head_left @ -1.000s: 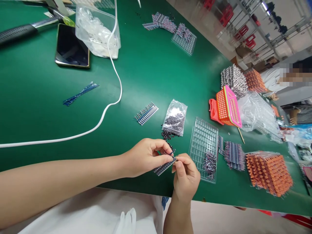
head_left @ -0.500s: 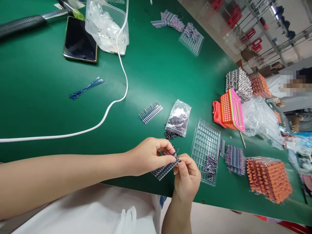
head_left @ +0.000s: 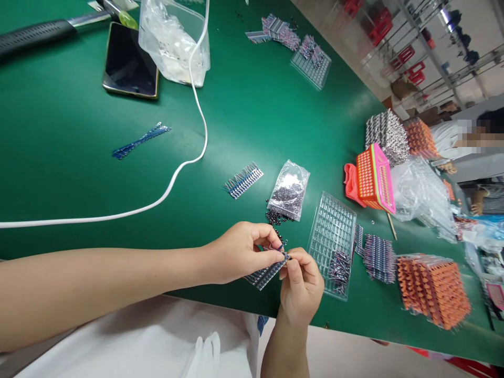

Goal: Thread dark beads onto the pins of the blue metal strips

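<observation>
My left hand (head_left: 246, 254) is closed, thumb and fingers pinching a dark blue and silver strip of small leaded parts (head_left: 264, 278). Thin wires stick up from the strip between the fingers. At the strip's right end my right hand (head_left: 301, 286) is closed in a pinch; a tiny dark bit shows at its fingertips, too small to name. Just beyond the hands lie small dark beads (head_left: 275, 217), spilled beside a clear plastic bag (head_left: 290, 191) of the same beads. A clear compartment tray (head_left: 328, 226) stands right of my right hand, with a heap of leaded parts (head_left: 339, 269) in it.
A similar strip (head_left: 244, 180) and blue strips (head_left: 142, 140) lie on the green table (head_left: 244, 110). A white cable (head_left: 173, 186) crosses the left side. Phone (head_left: 132, 63), hammer (head_left: 43, 37) and plastic tub (head_left: 202, 68) stand far left; orange stacks (head_left: 433, 291) and a basket (head_left: 374, 176) are right.
Both hands stay pinched at the strip's end, with only slight finger movement. The whole view has shifted very slightly.
</observation>
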`<state>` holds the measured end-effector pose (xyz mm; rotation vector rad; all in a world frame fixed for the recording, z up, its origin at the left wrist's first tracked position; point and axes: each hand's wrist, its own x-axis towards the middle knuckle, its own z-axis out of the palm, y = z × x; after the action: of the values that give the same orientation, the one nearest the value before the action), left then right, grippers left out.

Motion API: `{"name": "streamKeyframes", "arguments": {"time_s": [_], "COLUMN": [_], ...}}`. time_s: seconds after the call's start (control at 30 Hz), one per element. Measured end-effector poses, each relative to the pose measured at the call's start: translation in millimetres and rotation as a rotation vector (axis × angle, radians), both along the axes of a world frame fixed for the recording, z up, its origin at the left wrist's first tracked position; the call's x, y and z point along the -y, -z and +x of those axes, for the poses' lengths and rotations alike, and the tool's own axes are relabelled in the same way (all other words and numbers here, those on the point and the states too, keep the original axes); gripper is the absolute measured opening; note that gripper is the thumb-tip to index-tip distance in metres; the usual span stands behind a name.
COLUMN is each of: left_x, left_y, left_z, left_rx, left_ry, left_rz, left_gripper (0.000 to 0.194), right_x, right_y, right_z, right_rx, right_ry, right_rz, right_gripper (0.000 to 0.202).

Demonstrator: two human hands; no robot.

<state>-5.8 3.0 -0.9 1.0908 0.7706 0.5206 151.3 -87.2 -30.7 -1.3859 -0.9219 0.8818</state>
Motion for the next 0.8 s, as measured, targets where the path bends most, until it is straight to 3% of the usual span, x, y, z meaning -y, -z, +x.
{"name": "streamKeyframes", "arguments": {"time_s": [0.37, 0.8], "left_x": [-2.8, -1.1], "left_y": [2.0, -0.8], "left_z": [-2.8, -2.0], "left_rx": [-0.002, 0.020], "left_ry": [0.098, 0.063], "left_rz": [0.023, 0.009], "left_gripper": [0.016, 0.016], "right_x": [-3.8, -5.8], "right_y": [-1.5, -2.9], "right_z": [7.2, 2.1], "right_rx": [-0.142, -0.041], "right_ry": [-0.136, -0.098], "right_rz": [0.027, 0.041], "right_gripper": [0.011, 0.019]}}
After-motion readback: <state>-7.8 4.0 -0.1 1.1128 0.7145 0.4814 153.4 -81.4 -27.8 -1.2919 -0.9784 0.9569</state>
